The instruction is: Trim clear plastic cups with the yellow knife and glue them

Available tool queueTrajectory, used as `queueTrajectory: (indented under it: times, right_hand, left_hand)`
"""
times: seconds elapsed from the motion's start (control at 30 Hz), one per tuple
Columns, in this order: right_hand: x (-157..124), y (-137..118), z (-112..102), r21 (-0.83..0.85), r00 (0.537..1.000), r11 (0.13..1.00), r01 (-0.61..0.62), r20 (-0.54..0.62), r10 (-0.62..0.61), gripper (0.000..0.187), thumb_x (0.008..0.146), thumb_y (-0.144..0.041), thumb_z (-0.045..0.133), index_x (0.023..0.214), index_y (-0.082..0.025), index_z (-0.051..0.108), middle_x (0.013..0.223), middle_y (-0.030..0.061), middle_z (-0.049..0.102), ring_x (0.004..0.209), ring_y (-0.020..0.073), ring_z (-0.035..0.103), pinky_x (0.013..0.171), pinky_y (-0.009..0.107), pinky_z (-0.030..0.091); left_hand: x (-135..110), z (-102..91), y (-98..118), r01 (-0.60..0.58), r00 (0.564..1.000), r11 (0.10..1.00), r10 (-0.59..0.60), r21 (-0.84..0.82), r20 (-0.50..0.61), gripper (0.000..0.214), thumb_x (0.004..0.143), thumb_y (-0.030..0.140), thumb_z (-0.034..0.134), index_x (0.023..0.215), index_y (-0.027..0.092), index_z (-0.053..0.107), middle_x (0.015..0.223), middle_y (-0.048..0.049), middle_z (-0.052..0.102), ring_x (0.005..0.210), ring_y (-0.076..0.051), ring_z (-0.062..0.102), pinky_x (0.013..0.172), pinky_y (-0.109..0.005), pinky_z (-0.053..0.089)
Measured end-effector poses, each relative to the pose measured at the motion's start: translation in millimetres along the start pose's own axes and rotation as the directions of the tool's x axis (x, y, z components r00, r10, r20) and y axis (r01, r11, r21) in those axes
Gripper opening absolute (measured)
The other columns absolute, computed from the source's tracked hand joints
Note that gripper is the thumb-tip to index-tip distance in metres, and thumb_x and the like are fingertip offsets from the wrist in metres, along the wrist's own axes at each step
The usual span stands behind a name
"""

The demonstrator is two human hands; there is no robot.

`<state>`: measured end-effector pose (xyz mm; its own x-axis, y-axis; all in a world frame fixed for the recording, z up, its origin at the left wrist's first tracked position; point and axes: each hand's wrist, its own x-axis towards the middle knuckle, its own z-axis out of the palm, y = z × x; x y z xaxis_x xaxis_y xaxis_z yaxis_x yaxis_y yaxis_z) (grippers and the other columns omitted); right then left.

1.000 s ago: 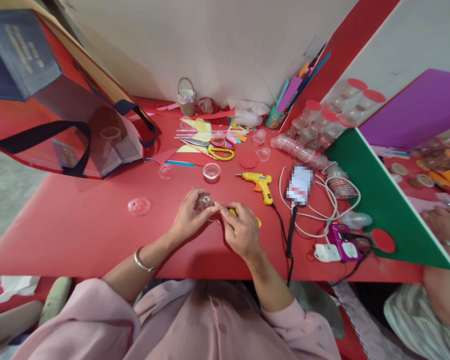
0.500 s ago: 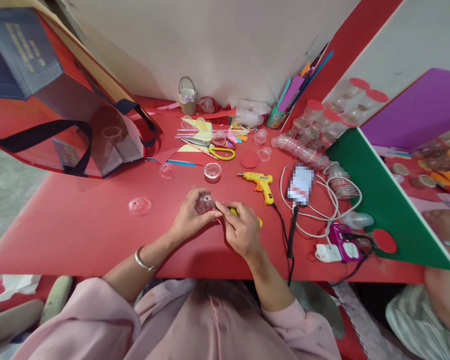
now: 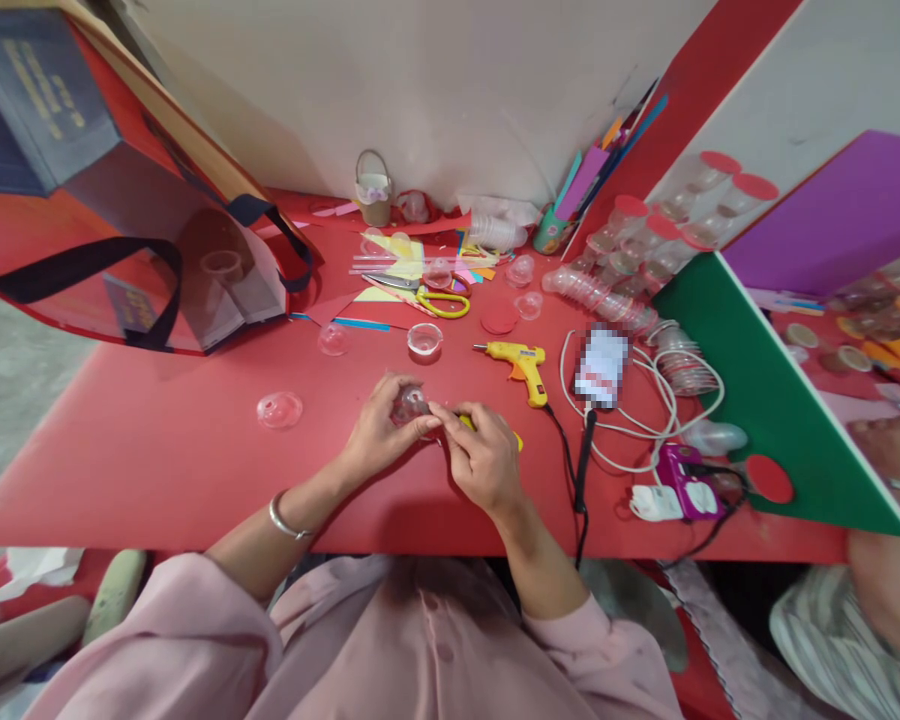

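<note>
Red tabletop [image 3: 195, 470]. Directly on it: big red bag [image 3: 266, 285] back left; two domed clear pieces [image 3: 279, 410] left side; clear cup [image 3: 424, 341] upright mid-table; yellow glue gun [image 3: 523, 366] right of that, on its side, nozzle left; phone [image 3: 601, 368], then purple socket block [image 3: 672, 466] near front edge. Rear clutter overlaps, can't tell what's touching the top.
</note>
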<state>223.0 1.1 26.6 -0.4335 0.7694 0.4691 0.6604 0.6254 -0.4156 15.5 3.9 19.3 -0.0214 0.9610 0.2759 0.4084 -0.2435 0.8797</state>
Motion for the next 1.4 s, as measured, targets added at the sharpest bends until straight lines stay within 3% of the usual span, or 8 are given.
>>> queueTrajectory:
  times: [0.63,0.97,1.23,1.4]
  right_hand:
    - [0.0,0.7,1.3,-0.011,1.0,1.0,0.02,-0.008,-0.02,0.05,0.105,-0.02,0.056,0.151,-0.039,0.062,0.113,0.0065,0.072,0.102,0.0208,0.067,0.087,0.036,0.054]
    - [1.0,-0.8,-0.9,0.047,1.0,0.999,0.02,0.017,-0.02,0.05,0.106,-0.021,0.055,0.152,-0.039,0.061,0.112,0.0062,0.072,0.102,0.02,0.068,0.087,0.035,0.054]
    - [0.2,-0.8,1.0,0.037,0.999,0.999,-0.001,0.034,0.0,0.052,0.105,-0.019,0.055,0.152,-0.039,0.061,0.112,0.0061,0.072,0.102,0.0201,0.067,0.088,0.035,0.055]
    - [0.1,-0.8,1.3,0.025,1.0,1.0,0.006,0.021,-0.006,0.051,0.105,-0.02,0.055,0.152,-0.039,0.061,0.113,0.0067,0.072,0.102,0.0207,0.068,0.087,0.035,0.055]
  left_hand:
    - [-0.8,-0.5,0.9,0.089,0.996,0.995,-0.089,-0.033,0.008,0.051,0.085,0.06,0.082,0.113,0.02,0.066,0.106,-0.0068,0.069,0.09,-0.02,0.066,0.077,-0.032,0.053]
    - [-0.3,-5.5,1.6,0.002,1.0,1.0,-0.002,-0.001,0.03,0.053,0.088,0.059,0.08,0.12,0.021,0.063,0.112,-0.0092,0.068,0.101,-0.024,0.067,0.09,-0.039,0.053]
    - [0.1,-3.5,3.4,-0.049,0.999,0.996,0.051,0.068,-0.02,0.055,0.087,0.066,0.076,0.116,0.021,0.063,0.113,-0.0103,0.069,0.103,-0.025,0.067,0.091,-0.04,0.055]
    - [-0.4,-3.4,4.2,-0.027,1.0,0.998,0.028,0.059,-0.013,0.054,0.087,0.067,0.075,0.113,0.021,0.065,0.11,-0.0096,0.069,0.097,-0.024,0.067,0.081,-0.036,0.055]
